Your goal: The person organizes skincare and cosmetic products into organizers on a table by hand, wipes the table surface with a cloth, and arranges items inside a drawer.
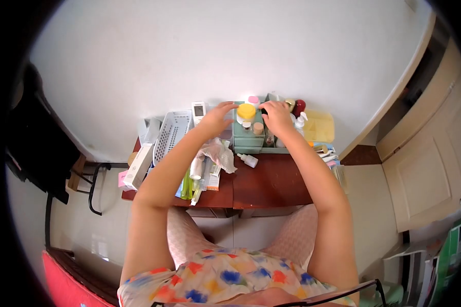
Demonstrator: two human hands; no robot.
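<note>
My left hand [216, 119] is at the left side of a green drawer organizer [248, 143], fingers stretched toward it and apart from the thumb, holding nothing. My right hand [277, 117] is over the organizer's right part, fingers bent and spread, with no object visible in it. Between the hands, a yellow-lidded jar [246, 111] stands on the organizer's top. In front of it are a small bottle [247, 126] and a beige-capped jar [258, 128]. A pink-capped container [253, 100] stands behind. A small white bottle [248, 160] lies on the table before the drawers.
On the red-brown table [271, 179], a white perforated basket [175, 134], a remote control [198, 110], a long white box [138, 167] and a crumpled plastic bag [219, 153] are at left. A pump bottle [300, 122] and a yellow container [318, 127] stand right. The wall is close behind.
</note>
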